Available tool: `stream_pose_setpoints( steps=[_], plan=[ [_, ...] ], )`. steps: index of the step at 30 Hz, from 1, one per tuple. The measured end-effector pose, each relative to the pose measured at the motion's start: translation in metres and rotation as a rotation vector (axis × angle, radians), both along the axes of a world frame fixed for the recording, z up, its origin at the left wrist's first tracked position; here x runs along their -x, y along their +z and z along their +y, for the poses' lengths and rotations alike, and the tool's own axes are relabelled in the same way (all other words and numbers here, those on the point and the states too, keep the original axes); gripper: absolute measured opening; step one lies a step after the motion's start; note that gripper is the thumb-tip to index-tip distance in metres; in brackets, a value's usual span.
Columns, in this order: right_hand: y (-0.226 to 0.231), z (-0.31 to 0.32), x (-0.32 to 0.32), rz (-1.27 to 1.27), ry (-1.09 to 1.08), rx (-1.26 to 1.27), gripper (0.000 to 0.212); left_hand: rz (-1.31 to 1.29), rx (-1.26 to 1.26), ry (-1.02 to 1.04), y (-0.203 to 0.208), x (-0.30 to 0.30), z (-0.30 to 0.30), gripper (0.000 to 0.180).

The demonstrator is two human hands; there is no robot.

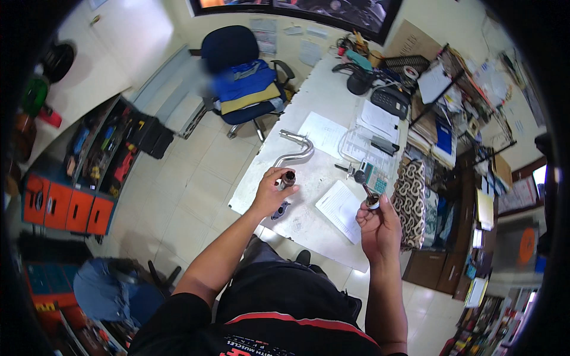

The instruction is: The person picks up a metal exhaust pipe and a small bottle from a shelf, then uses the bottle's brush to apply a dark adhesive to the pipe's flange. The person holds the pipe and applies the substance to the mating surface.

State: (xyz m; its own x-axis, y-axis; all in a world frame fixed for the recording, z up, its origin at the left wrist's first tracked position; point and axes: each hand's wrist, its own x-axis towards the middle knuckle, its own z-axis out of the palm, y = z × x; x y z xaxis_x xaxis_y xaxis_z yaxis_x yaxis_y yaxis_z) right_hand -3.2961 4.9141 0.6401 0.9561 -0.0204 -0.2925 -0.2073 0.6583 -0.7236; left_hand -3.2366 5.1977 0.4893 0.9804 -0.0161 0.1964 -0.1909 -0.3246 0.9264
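Observation:
My left hand [273,190] grips the near end of a bent silver metal pipe [295,155] that lies on the white table [309,225]; the pipe's dark round opening shows between my fingers. A small flange of the pipe pokes out below that hand. My right hand [377,222] is closed around a thin dark tool with a round black knob at its top [360,177], and a small round silvery part sits at my fingertips. The two hands are apart, over the table's near end.
Paper sheets [339,207], a calculator [375,175], a desk phone [389,101] and cluttered trays cover the table. A blue office chair [240,74] stands beyond it. A red and black tool cabinet [89,172] is at left. Shelves with files line the right.

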Motion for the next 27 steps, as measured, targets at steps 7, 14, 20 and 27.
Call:
stream_pose_setpoints(
  steps=[7,14,20,27],
  plan=[
    [-0.011,0.025,0.038,-0.008,-0.318,0.022,0.026,0.134,-0.162,-0.198,-0.057,-0.052,0.001,0.05],
    [-0.022,0.082,0.076,0.037,-0.564,0.013,0.025,0.098,-0.262,-0.423,-0.092,-0.08,-0.007,0.053],
    [-0.025,0.116,0.089,0.081,-0.708,-0.019,0.027,0.164,-0.263,-0.518,-0.101,-0.083,-0.008,0.05],
    [-0.022,0.117,0.085,0.053,-0.691,0.011,0.028,0.236,-0.268,-0.552,-0.108,-0.082,-0.012,0.053]
  ],
)
